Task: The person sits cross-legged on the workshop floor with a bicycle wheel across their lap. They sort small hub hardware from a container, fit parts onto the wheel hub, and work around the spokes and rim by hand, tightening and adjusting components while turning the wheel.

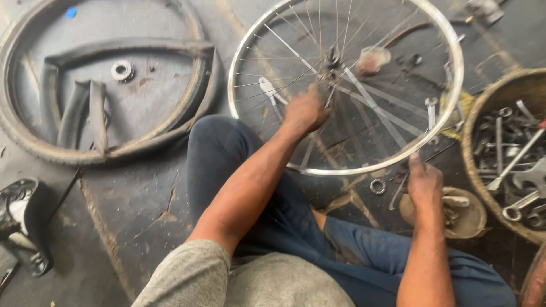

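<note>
- Stained, cracked concrete floor (142, 216) serves as the workshop surface, and the person sits low on it with knees in dark blue trousers drawn up under the work.
- A bare spoked bicycle wheel (455, 85) lies nearly flat in front of them, its hub (331, 59) slightly up and away from the body, so the axle points roughly up toward the camera.
- Their left hand (304, 111) reaches across the spokes to the hub; it is blurred, the fingers curled together around something at the axle, but I cannot tell what they grip.
- Their right hand (424, 182) sits at the near edge of the rim, fingers together, the forefinger stretched up against the metal, steadying it rather than clamping.
- So the hub lies straight ahead of the left fingers, touching or just beyond them, while the right hand is well apart from it, out at the rim.
- To the left, well apart, lie a removed tyre (23, 142) and a limp inner tube (74, 108).
- At the right stands a woven basket (475, 131) of spanners, with a small round dish (472, 219) just beside the right wrist.
</note>
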The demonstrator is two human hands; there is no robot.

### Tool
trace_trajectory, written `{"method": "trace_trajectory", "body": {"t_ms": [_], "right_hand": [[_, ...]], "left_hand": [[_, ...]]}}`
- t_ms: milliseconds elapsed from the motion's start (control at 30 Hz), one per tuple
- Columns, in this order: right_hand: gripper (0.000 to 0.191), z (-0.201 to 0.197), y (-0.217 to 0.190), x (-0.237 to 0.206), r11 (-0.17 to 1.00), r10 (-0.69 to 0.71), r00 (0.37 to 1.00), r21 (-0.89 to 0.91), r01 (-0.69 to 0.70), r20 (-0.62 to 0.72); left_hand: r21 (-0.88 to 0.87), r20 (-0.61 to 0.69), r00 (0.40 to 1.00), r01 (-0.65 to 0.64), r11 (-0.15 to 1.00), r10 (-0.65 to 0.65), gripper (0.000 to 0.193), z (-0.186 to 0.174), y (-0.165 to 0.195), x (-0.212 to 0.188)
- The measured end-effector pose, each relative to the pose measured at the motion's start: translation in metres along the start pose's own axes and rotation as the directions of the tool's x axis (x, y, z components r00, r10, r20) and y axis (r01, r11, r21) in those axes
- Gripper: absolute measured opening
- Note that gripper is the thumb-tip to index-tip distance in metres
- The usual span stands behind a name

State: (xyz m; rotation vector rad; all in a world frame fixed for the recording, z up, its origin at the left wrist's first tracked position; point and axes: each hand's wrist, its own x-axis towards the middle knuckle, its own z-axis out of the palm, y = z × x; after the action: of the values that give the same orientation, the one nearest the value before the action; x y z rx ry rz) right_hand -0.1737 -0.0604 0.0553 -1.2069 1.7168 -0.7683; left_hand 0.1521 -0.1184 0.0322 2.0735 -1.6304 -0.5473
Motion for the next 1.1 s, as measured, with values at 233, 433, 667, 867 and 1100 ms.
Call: {"method": "trace_trajectory", "body": {"t_ms": [233,433,667,867,1100], "right_hand": [[0.054,-0.002,0.02,0.01,0.999,-0.041,0.997,-0.003,0.041,0.063],[0.058,0.003,0.001,-0.003,0.994,0.011,1.0,-0.113,-0.012,-0.012],[0.038,0.007,0.002,-0.007,0.982,-0.07,0.996,0.177,0.059,0.057],[0.027,0.031,0.047,0.006,0.848,-0.229,0.966,-0.463,0.257,0.117],[0.033,0.062,0.067,0.005,0.639,-0.323,0.943,-0.718,0.277,0.076]], "left_hand": [[-0.435,0.201,0.98,0.102,0.894,-0.014,0.076,0.002,0.005,0.018],[-0.797,0.481,0.864,0.358,0.487,0.152,0.099,-0.021,0.015,-0.008],[-0.843,0.47,0.829,0.322,0.431,0.301,0.102,-0.009,0.03,-0.011],[-0.834,0.48,0.827,0.328,0.444,0.291,0.093,-0.006,0.026,-0.008],[-0.738,0.588,0.775,0.394,0.548,0.234,0.044,-0.01,0.033,-0.015]]}}
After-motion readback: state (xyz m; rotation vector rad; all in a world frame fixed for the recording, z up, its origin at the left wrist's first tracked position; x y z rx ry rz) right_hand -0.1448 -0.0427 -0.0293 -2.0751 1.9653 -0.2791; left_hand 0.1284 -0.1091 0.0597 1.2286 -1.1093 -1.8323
